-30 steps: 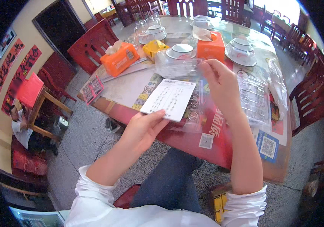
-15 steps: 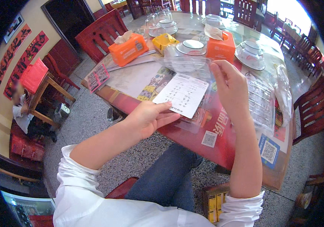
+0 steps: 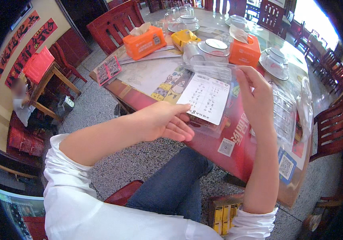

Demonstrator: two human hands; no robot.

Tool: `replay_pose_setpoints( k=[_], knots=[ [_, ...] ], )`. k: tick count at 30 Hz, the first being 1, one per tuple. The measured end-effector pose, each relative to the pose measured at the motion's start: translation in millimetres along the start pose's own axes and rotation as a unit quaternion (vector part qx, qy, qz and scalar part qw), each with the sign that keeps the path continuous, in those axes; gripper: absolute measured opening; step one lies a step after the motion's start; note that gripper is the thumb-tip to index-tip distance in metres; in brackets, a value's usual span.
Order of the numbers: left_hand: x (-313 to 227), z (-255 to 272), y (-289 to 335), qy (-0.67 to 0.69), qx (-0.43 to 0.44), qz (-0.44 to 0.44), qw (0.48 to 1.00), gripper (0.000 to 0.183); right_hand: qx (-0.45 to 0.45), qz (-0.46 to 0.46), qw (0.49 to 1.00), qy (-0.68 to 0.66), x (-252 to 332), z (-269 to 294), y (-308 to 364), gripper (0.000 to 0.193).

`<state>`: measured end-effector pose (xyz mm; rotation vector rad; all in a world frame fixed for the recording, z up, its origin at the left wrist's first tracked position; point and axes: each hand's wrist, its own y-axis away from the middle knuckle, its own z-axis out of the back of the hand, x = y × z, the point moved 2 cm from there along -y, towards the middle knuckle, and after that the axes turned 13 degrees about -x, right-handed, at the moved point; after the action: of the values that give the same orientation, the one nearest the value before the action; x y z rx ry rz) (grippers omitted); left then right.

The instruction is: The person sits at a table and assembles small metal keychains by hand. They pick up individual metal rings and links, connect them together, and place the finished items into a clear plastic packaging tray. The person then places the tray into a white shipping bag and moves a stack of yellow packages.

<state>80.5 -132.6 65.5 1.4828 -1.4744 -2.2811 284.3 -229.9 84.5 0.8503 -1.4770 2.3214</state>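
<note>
My left hand [image 3: 165, 122] pinches the lower left edge of a white printed card [image 3: 207, 98], thumb on top and the other fingers loosely bent below. Behind the card lies a clear plastic package [image 3: 215, 71], its ridged part showing past the card's far edge. My right hand [image 3: 257, 94] is raised at the package's right side, thumb and fingertips closed on its clear edge. What lies under the card is mostly hidden.
Orange tissue boxes [image 3: 144, 43], a yellow packet [image 3: 185, 39] and wrapped dishes [image 3: 214, 46] stand farther back. A pink-edged pack [image 3: 109, 71] lies left. A clear ridged tray [image 3: 282, 116] and a plastic bag [image 3: 306, 104] lie right, near a chair [image 3: 333, 128].
The view has shifted, so the table sits a little farther right. The card has turned slightly, and my left thumb has moved up along its left edge. My right hand keeps its pinch.
</note>
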Motion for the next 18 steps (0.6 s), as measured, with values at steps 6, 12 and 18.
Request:
replay_pose_setpoints(
  k=[6,12,18],
  knots=[
    [-3.6,30.5,-2.4,-0.200,-0.004,-0.157,0.967,0.036,0.046,-0.024,0.999,-0.007,2.1,7.6,-1.4,0.018],
    [-19.4,55.6,-64.1,-0.103,-0.232,-0.517,0.818,0.021,0.256,-0.019,0.966,-0.040,-2.5,17.9,1.0,0.022],
    [-40.3,31.1,-102.4,-0.211,-0.235,-0.456,0.832,0.031,0.155,-0.061,0.974,0.152,-29.1,-14.9,24.8,0.040]
  ],
)
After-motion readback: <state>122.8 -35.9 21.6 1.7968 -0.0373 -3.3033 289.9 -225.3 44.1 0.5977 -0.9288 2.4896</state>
